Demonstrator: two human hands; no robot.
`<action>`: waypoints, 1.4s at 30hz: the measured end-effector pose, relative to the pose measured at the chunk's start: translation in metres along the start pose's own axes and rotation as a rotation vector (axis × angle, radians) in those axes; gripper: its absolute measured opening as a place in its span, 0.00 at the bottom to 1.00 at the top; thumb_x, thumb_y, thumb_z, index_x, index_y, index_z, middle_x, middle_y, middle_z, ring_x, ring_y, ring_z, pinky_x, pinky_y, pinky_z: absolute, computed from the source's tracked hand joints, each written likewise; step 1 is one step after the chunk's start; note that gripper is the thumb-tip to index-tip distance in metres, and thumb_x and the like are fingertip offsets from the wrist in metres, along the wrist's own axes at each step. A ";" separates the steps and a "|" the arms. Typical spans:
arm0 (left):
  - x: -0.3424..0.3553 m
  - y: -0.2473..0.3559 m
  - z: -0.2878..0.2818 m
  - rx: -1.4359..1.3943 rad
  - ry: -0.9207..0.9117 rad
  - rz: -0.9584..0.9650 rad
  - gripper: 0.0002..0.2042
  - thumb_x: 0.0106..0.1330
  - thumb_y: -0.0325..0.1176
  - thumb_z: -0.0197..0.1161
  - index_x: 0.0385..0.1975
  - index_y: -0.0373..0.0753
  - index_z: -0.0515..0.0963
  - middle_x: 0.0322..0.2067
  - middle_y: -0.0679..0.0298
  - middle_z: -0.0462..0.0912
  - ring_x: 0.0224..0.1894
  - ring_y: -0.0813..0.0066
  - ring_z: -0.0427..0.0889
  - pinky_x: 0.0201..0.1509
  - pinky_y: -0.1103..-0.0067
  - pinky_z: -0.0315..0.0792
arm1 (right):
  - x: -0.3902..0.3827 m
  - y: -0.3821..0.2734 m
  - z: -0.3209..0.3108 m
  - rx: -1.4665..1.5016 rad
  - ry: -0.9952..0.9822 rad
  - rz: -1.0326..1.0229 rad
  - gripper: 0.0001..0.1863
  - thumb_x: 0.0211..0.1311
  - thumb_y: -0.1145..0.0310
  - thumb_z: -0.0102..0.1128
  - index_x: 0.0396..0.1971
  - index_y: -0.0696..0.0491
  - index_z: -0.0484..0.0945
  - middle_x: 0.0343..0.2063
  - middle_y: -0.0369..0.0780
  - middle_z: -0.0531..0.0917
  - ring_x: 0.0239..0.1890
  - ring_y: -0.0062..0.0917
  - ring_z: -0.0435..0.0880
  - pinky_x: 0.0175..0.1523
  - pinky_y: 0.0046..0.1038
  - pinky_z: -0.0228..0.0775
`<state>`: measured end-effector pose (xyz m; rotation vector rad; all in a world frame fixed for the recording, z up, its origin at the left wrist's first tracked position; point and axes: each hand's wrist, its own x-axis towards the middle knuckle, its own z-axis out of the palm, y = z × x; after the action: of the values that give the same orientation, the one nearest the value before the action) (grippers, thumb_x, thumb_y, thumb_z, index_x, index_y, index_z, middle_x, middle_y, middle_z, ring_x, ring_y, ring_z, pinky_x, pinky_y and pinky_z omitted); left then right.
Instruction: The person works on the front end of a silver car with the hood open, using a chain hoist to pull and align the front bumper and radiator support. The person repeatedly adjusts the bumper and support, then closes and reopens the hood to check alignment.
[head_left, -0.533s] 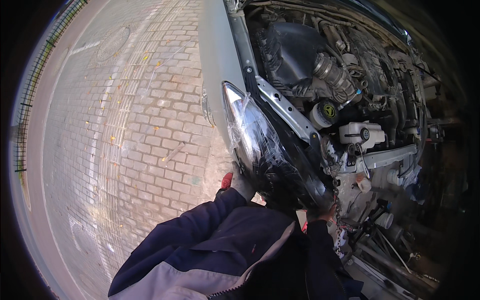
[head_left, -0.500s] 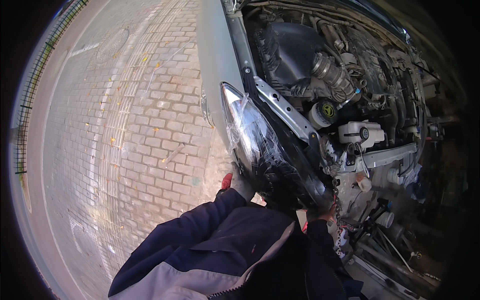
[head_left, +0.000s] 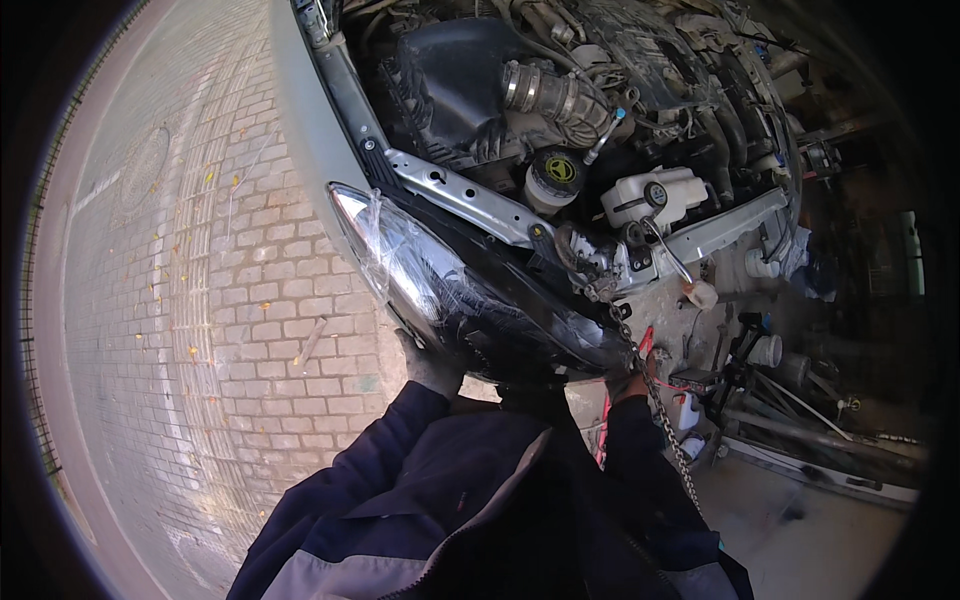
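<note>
One headlight (head_left: pixel 445 285) meets my left hand (head_left: pixel 432 370) at its seven o'clock and right hand (head_left: pixel 628 384) at four, fingers too hidden to tell their grip.

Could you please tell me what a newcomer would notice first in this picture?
Probably the large, shiny headlight at the centre, partly covered by clear film, with the left hand and right hand at its lower edge. Next, the metal chain running down beside the right sleeve, and the yellow-marked round cap in the open engine bay above.
</note>
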<state>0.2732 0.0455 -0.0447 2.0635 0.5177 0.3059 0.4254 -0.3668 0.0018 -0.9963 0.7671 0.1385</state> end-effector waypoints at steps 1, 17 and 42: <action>-0.001 -0.001 0.000 -0.169 -0.004 -0.087 0.42 0.77 0.72 0.41 0.74 0.42 0.67 0.72 0.57 0.74 0.73 0.55 0.69 0.83 0.59 0.52 | 0.012 -0.011 -0.015 -0.033 0.117 -0.078 0.34 0.72 0.36 0.59 0.54 0.56 0.80 0.46 0.47 0.86 0.51 0.41 0.86 0.55 0.47 0.81; 0.002 0.001 -0.012 2.240 -0.032 0.581 0.37 0.80 0.65 0.43 0.75 0.40 0.66 0.75 0.54 0.69 0.76 0.51 0.65 0.85 0.51 0.43 | 0.039 0.019 -0.003 0.161 -0.194 0.147 0.20 0.75 0.56 0.60 0.56 0.53 0.82 0.52 0.49 0.88 0.56 0.44 0.86 0.66 0.48 0.77; 0.015 0.048 -0.037 3.864 0.232 1.707 0.55 0.65 0.85 0.41 0.81 0.44 0.57 0.81 0.57 0.58 0.82 0.54 0.54 0.87 0.59 0.44 | 0.030 0.019 -0.007 0.106 -0.102 0.008 0.16 0.76 0.55 0.60 0.48 0.54 0.83 0.42 0.42 0.90 0.43 0.34 0.89 0.52 0.36 0.84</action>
<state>0.2822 0.0586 0.0160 -0.0039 0.5697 0.0538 0.4354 -0.3691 -0.0331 -0.8792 0.6780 0.1526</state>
